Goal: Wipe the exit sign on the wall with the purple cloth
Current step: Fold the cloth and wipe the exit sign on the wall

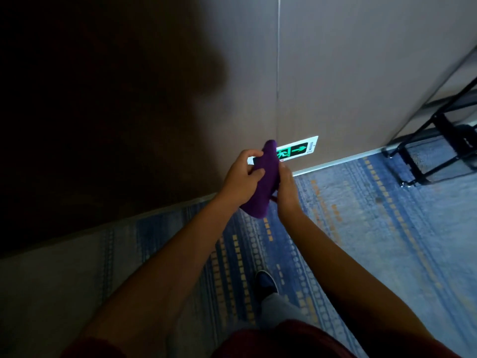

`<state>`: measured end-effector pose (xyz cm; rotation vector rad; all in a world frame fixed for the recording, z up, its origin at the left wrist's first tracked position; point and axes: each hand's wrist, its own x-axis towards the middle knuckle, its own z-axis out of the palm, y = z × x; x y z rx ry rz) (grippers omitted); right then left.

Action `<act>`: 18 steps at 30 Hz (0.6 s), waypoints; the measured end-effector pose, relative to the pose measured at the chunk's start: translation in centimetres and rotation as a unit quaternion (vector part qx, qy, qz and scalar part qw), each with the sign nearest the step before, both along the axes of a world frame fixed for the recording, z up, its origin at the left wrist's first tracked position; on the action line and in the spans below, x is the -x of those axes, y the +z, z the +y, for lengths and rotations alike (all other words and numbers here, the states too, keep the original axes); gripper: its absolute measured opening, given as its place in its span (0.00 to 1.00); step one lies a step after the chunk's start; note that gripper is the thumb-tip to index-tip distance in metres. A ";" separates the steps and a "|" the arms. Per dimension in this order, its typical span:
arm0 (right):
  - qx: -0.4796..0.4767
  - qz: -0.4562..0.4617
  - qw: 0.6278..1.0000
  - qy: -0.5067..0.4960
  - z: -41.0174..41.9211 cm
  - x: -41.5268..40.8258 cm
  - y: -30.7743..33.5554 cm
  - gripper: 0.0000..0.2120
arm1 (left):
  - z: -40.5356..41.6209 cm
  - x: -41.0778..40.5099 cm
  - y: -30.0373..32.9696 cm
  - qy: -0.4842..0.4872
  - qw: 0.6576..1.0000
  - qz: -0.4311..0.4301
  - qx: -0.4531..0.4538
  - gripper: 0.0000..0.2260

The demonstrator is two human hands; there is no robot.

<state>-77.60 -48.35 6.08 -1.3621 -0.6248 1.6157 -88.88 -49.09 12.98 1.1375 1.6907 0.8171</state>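
Note:
The exit sign (pixel 296 150) is a lit green-on-black panel with a running figure and a right arrow, set low on the grey wall just above the floor. Its left part is hidden behind the purple cloth (pixel 263 182), which is bunched up in front of it. My left hand (pixel 241 175) grips the cloth from the left, fingers curled into it. My right hand (pixel 286 192) holds its right side. Whether the cloth touches the sign cannot be told.
The wall (pixel 348 73) has a vertical seam above the sign and falls into deep shadow at the left. Blue patterned carpet (pixel 374 228) covers the floor. A black metal frame (pixel 438 151) stands at the right. My shoe (pixel 265 281) is below the hands.

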 end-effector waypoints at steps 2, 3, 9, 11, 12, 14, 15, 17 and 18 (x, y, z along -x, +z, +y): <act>0.008 0.040 0.999 -0.007 1.0 2.2 0.5 0.28 | 1.5 1.3 0.4 -0.049 0.997 0.053 -0.027 0.17; 0.010 0.026 1.000 -0.002 1.5 3.0 0.8 0.29 | 2.2 1.9 0.4 -0.075 0.993 0.082 -0.046 0.18; 0.031 -0.057 0.997 -0.039 4.9 5.1 -0.5 0.27 | 7.7 4.5 -0.2 -0.219 0.962 0.136 -0.093 0.22; 0.039 0.030 0.995 -0.092 6.0 5.6 -1.3 0.23 | 9.2 4.7 -1.1 -0.255 0.954 0.123 -0.096 0.22; 0.035 0.084 0.989 -0.118 6.7 5.8 -1.7 0.22 | 10.0 4.7 -1.4 -0.271 0.951 0.114 -0.092 0.22; 0.023 0.123 0.977 -0.175 8.3 6.0 -2.1 0.20 | 11.6 4.3 -1.9 -0.306 0.944 0.087 -0.085 0.21; 0.024 0.104 0.972 -0.207 9.1 6.0 -2.4 0.20 | 12.4 4.2 -2.4 -0.329 0.937 0.080 -0.089 0.21; 0.027 0.052 0.962 -0.268 10.6 5.5 -2.6 0.20 | 14.2 3.7 -2.9 -0.381 0.912 0.097 -0.119 0.19; 0.027 0.024 0.955 -0.296 11.0 5.5 -2.9 0.17 | 15.0 4.0 -3.4 -0.402 0.897 0.117 -0.142 0.19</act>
